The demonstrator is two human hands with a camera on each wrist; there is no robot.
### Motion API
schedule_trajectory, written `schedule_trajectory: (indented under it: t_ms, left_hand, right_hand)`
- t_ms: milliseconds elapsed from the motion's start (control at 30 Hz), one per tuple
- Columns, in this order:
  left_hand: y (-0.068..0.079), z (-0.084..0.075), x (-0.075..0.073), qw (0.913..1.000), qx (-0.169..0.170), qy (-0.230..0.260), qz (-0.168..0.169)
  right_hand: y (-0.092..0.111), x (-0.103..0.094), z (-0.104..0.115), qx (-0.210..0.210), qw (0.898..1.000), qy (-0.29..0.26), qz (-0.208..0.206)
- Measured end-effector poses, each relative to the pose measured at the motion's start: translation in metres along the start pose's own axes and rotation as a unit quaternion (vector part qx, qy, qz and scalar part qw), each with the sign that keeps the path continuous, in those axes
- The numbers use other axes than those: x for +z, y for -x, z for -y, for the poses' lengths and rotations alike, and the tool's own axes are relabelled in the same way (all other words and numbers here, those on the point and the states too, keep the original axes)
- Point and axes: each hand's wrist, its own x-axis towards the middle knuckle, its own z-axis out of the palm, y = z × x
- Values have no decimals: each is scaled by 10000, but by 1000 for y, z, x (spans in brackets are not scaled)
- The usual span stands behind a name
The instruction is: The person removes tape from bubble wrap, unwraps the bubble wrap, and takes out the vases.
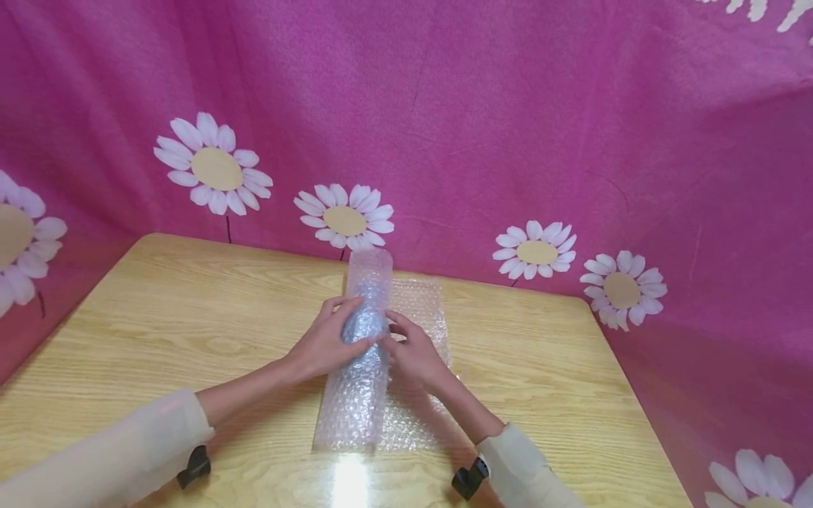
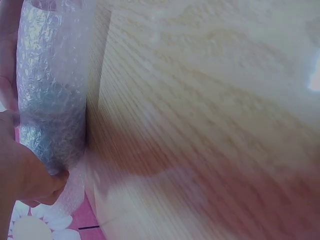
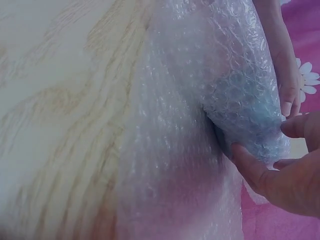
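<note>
A roll of clear bubble wrap (image 1: 356, 395) lies lengthwise on the table, with something bluish wrapped inside its middle; the wrap hides what that is. From the roll's right side a flat sheet of the same bubble wrap (image 1: 424, 303) spreads over the wood. My left hand (image 1: 325, 340) grips the roll from the left, thumb on top and fingers at its far side. On the opposite side my right hand (image 1: 414, 354) holds the roll between thumb and fingers, as the right wrist view shows on the bubble wrap (image 3: 240, 85). Both hands meet near the bluish part.
The light wooden table (image 1: 540, 395) reaches out on both sides of the wrap. A magenta curtain (image 1: 444, 127) with printed daisies hangs along the back and sides, close to the table's edges. Light glares off the front of the tabletop.
</note>
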Motion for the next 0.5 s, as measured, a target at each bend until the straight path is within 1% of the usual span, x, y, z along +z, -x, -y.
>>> schedule_trajectory:
  t_ms: [300,500]
  left_hand:
    - [3,6,-6,9997,-116,230,39]
    - [4,10,-9,9993,-124,347,22]
  right_hand:
    - [1,4,8,-124,9998,158,44]
    - [-3,6,9,-230,9992,302,86]
